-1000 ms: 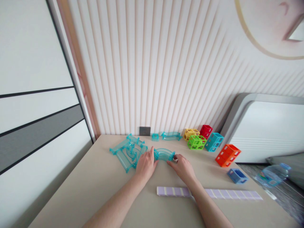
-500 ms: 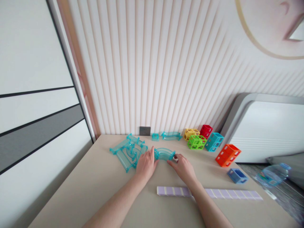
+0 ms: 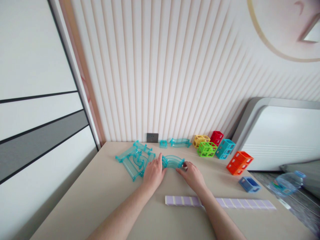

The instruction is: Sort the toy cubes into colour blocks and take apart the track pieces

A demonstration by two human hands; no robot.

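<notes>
A curved clear teal track piece [image 3: 172, 162] lies on the beige table [image 3: 105, 196] between my two hands. My left hand [image 3: 154, 172] pinches its left end, fingers closed round it. My right hand [image 3: 192, 174] grips its right end the same way. A pile of several more teal track pieces [image 3: 135, 158] lies just left of my left hand. My right forearm crosses a long lilac strip [image 3: 220, 202] of squares.
Yellow [image 3: 201, 140], green [image 3: 207, 149], red [image 3: 216, 137], teal [image 3: 225, 148] and orange [image 3: 239, 162] frame blocks stand at the back right, a blue one [image 3: 249, 184] nearer. Small teal pieces [image 3: 180, 142] lie by the ribbed wall with a grey socket [image 3: 152, 137]. A plastic bottle [image 3: 287, 183] lies off the table's right edge.
Nothing has visibly moved; both hands stay on the ends of the curved track piece.
</notes>
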